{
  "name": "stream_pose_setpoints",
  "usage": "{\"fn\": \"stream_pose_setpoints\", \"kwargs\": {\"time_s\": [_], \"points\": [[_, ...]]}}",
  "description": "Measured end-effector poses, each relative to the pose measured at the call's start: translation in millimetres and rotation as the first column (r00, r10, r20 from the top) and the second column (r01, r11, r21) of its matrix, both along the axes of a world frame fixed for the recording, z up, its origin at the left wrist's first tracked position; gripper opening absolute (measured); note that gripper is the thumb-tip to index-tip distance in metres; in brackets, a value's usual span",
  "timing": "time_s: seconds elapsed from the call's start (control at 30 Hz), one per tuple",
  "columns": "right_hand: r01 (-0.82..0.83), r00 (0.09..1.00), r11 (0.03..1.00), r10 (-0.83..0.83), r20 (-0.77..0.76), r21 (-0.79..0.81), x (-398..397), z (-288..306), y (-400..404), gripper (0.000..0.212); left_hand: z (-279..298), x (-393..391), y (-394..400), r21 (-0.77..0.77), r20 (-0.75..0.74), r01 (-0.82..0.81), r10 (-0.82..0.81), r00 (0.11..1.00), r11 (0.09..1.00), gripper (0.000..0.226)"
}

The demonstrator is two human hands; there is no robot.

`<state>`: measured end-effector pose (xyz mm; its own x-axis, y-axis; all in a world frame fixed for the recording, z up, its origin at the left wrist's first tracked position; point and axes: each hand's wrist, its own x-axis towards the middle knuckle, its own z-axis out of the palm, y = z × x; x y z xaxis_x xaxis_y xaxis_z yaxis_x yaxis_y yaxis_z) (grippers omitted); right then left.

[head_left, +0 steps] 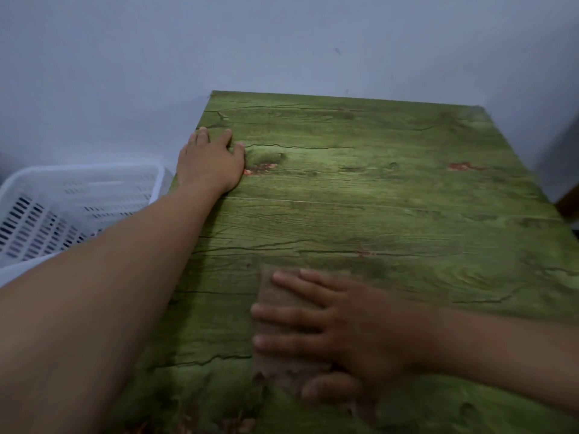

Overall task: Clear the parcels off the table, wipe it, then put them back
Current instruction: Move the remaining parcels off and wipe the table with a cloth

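Fingers: right hand (354, 333) spread, pressing one cloth (282, 305) | left hand (210, 161) flat on table (391, 189) | one basket (78, 195)

dim, soft, blurred near edges

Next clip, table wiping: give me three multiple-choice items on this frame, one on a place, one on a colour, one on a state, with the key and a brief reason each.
1. Where is the white basket?
A. on the table
B. beside the table's left edge
C. behind the table's right corner

2. What colour is the table top?
A. green
B. white
C. black

3. What is the right hand doing?
A. hanging idle
B. lifting a parcel
C. pressing a brown cloth flat

Key:
1 B: it sits left of the edge where the left hand rests.
2 A: green wood-grain surface.
3 C: straight fingers lie across the cloth.
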<state>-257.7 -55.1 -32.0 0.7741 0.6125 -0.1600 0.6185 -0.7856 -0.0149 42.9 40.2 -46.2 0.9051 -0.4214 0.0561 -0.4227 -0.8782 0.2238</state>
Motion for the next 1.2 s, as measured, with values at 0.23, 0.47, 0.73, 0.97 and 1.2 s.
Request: {"fn": "stream_pose_setpoints", "kwargs": {"time_s": [0.23,0.47,0.73,0.97,1.2], "points": [[-0.175,0.982,0.984,0.177,0.07,-0.036,-25.5,-4.7,3.0,0.057,-0.8,0.9,0.4,0.011,0.019,0.012,-0.012,1.0,1.0,0.06],[0.09,0.996,0.995,-0.091,-0.001,0.05,48.1,-0.8,-41.9,0.064,-2.0,3.1,0.3,0.018,0.023,0.012,-0.012,1.0,1.0,0.06],[0.386,0.921,0.923,-0.385,-0.064,-0.001,148.4,6.5,-95.1,0.07,-1.9,1.5,-1.1,-0.017,0.028,-0.003,0.003,1.0,1.0,0.059],[0.695,0.719,0.717,-0.693,-0.058,0.046,207.9,1.5,-165.0,0.069,0.1,-0.4,1.0,-0.021,0.026,-0.012,0.012,1.0,1.0,0.059],[0.951,0.308,0.304,-0.947,-0.09,0.048,185.2,-0.4,-256.4,0.072,-6.4,9.9,1.4,-0.027,0.039,0.006,-0.005,0.999,1.0,0.066]]}}
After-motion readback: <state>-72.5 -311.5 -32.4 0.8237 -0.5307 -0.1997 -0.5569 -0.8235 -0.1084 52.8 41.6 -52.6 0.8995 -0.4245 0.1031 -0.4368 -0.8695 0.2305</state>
